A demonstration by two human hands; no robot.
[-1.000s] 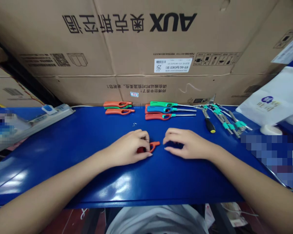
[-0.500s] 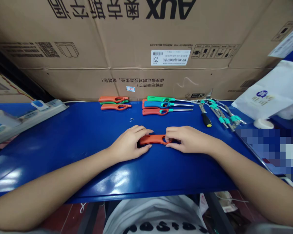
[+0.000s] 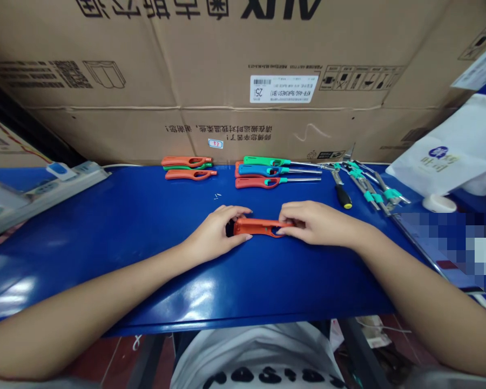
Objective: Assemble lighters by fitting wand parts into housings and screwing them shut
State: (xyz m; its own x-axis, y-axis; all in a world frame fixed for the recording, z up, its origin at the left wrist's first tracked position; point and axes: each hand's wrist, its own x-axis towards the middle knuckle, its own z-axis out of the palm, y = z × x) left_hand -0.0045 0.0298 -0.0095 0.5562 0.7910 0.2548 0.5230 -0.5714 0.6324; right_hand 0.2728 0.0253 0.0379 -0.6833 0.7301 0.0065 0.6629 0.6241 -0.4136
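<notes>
The orange casing [image 3: 257, 226] was now held low over the blue table [image 3: 166, 294], between the two hands, and its position had just changed: half a second before, its smooth outer face was upward, but at this moment its hollow inner side looked to be turned up, toward the person. The right hand [image 3: 314, 222], which one second before was bent in the air and apart from it, had the thumb and fingers closed in a pinch on the narrow end of the casing, near its finger loop. The left hand [image 3: 217, 233] was half open, curved around the wide end of the casing, and whether it gripped firmly I could not tell. In my judgement this meant that the piece was supported mainly from the right, and its inside had become open to look into and to reach. Beyond the casing, the small pale bits [image 3: 217, 196], the lighter handles [image 3: 181, 175] to its far left and the lighters with metal rods [image 3: 251, 183] straight behind it appeared not to have been disturbed
</notes>
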